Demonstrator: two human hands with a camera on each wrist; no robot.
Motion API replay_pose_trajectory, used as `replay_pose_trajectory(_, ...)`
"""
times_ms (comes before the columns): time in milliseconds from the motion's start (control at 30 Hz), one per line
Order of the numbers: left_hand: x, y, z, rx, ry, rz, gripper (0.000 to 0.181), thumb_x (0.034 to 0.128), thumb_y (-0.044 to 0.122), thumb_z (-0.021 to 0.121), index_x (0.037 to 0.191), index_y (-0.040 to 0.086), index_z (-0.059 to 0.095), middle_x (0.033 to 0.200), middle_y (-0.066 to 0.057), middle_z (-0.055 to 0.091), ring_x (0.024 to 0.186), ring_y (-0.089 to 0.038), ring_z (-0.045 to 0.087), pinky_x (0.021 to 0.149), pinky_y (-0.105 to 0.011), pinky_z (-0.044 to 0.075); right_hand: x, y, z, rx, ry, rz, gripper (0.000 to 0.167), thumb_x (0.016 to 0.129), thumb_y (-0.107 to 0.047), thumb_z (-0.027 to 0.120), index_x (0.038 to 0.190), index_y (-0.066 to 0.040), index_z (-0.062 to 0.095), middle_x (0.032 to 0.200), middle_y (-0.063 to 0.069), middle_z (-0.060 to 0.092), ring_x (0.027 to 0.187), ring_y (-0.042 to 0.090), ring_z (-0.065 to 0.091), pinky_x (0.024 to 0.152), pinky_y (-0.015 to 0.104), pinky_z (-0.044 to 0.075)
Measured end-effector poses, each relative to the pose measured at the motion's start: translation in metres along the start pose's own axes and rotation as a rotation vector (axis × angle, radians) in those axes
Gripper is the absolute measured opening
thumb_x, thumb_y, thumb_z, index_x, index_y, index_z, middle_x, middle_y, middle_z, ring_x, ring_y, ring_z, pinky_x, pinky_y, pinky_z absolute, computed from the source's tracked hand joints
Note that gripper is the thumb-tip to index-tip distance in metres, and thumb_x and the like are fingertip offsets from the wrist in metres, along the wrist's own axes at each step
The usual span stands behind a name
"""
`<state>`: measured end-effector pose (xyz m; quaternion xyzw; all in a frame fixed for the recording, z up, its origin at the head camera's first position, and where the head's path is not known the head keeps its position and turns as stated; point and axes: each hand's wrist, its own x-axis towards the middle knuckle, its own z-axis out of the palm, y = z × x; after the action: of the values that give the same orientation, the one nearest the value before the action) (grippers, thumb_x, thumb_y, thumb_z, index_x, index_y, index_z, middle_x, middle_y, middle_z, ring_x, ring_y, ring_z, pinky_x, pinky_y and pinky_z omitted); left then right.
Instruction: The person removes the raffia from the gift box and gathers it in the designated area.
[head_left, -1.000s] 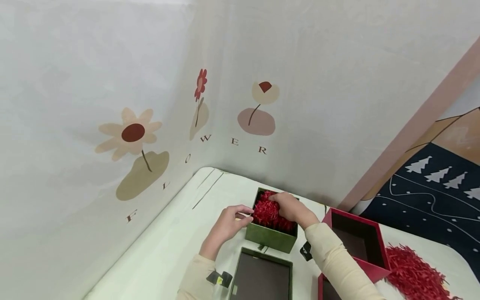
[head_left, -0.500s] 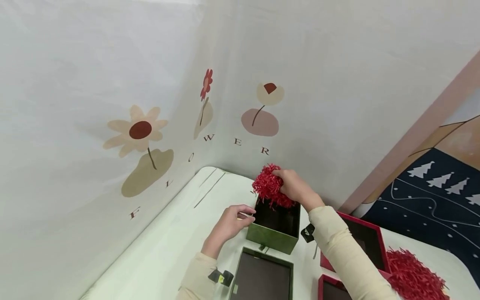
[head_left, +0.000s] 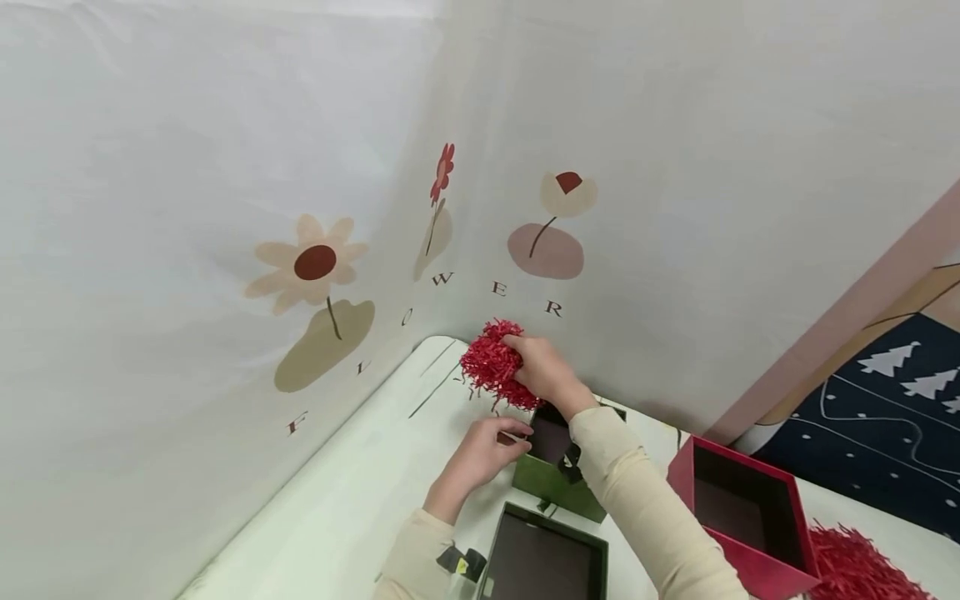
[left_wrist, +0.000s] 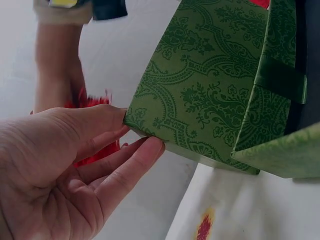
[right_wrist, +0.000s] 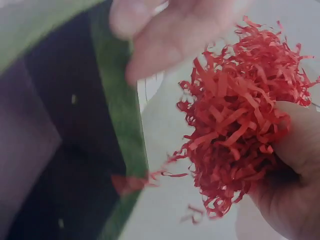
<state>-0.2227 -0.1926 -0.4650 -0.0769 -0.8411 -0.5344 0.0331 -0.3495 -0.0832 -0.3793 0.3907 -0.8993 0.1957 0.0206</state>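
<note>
A bundle of red shredded paper (head_left: 491,362) is in my right hand (head_left: 543,367), raised beyond the left side of the green box (head_left: 555,487). In the right wrist view the thumb and fingers grip the shredded paper (right_wrist: 235,115), with loose strands hanging off it. My left hand (head_left: 483,454) pinches the upper left edge of the box; the left wrist view shows thumb and fingers at a corner of its patterned green wall (left_wrist: 200,75). Dark lining shows inside the box, with only tiny scraps visible. The right forearm hides part of its opening.
A green lid (head_left: 543,558) lies upturned in front of the box. To the right stands an open red box (head_left: 757,558), with a heap of red shredded paper (head_left: 862,567) beside it. Printed wall sheeting (head_left: 675,250) borders the white table (head_left: 315,517) at the back and left.
My right hand has lifted the red shredded paper out of the green box and carried it leftward past the rim. The left hand has stayed at the box edge. The head view has shifted slightly.
</note>
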Motion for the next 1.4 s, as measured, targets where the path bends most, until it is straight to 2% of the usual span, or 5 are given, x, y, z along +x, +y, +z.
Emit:
replay_pose_trajectory(467,0.003,0.008,0.006,-0.037,-0.016,0.011,0.016,0.0959,0.007,0.072,0.11,0.006,0.079,0.107,-0.005,0.076,0.093,-0.023,0.074,0.076,-0.028,0.058,0.004,-0.009,0.042,0.055,-0.115,-0.002,0.065,0.092,-0.006,0.079,0.15,-0.001,0.05,0.148,0.027,0.047,0.132,0.038,0.055,0.107,0.047,0.048)
replay_pose_trajectory(667,0.001,0.008,0.003,-0.032,-0.009,-0.01,0.017,0.0964,0.011,0.073,0.112,0.008,0.079,0.108,-0.003,0.076,0.093,-0.022,0.075,0.079,-0.03,0.059,0.005,-0.015,0.048,0.066,-0.171,-0.028,0.065,0.093,-0.006,0.075,0.153,-0.006,0.048,0.154,0.026,0.041,0.129,0.034,0.058,0.105,0.043,0.05)
replay_pose_trajectory(933,0.0,0.006,0.002,0.017,0.012,-0.017,0.016,0.0953,0.012,0.074,0.109,0.009,0.08,0.103,-0.002,0.077,0.091,-0.019,0.073,0.08,-0.03,0.058,0.004,-0.021,0.051,0.051,-0.244,-0.046,0.064,0.092,-0.011,0.078,0.151,-0.008,0.052,0.152,0.028,0.043,0.133,0.041,0.054,0.112,0.054,0.042)
replay_pose_trajectory(1300,0.001,0.003,-0.002,0.059,0.028,0.007,0.014,0.0941,0.011,0.075,0.106,0.007,0.08,0.1,-0.004,0.078,0.09,-0.02,0.073,0.079,-0.028,0.057,0.009,-0.025,0.055,0.057,-0.327,-0.047,0.064,0.09,-0.007,0.079,0.15,-0.013,0.056,0.151,0.024,0.045,0.128,0.035,0.057,0.104,0.043,0.049)
replay_pose_trajectory(1400,0.002,0.002,-0.003,0.046,0.025,0.025,0.013,0.0948,0.01,0.074,0.106,0.007,0.081,0.101,-0.003,0.078,0.09,-0.02,0.073,0.079,-0.028,0.058,0.009,-0.026,0.055,0.095,-0.345,-0.023,0.066,0.09,-0.007,0.08,0.15,-0.017,0.056,0.159,0.023,0.037,0.137,0.036,0.051,0.104,0.042,0.049)
